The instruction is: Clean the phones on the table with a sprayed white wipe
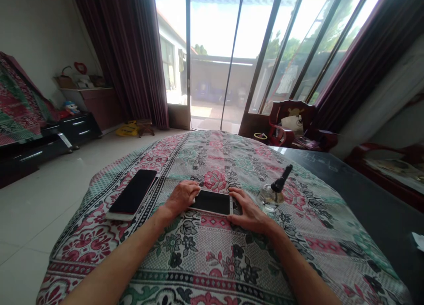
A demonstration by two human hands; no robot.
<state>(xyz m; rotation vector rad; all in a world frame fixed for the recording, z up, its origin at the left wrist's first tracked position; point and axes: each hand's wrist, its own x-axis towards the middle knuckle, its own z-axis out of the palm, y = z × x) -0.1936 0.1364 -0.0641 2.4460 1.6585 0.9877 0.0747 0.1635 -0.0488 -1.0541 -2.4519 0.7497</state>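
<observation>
We see a phone (212, 202) lying flat at the centre of the frame, screen up and dark, on a flowered tablecloth (220, 247). Our right hand (248, 211) is at its right end, thumb at the lower corner and fingers at the upper, spread just the phone's width and holding it by the edges. Our left hand (183, 197) is at the other end, its fingers curled in; a scrap of white shows at the fingertips, and we cannot tell whether they pinch that or the phone.

Left of centre, we have a larger dark-screened phone (134, 192), resting on something pale. Right of centre stands a clear glass bottle (270, 200), its black top (282, 178) pointing to the upper right. Farther out, we see a red wooden chair (277, 115) at right, dark curtains (124, 53) and a bright glass door (217, 44) at the top.
</observation>
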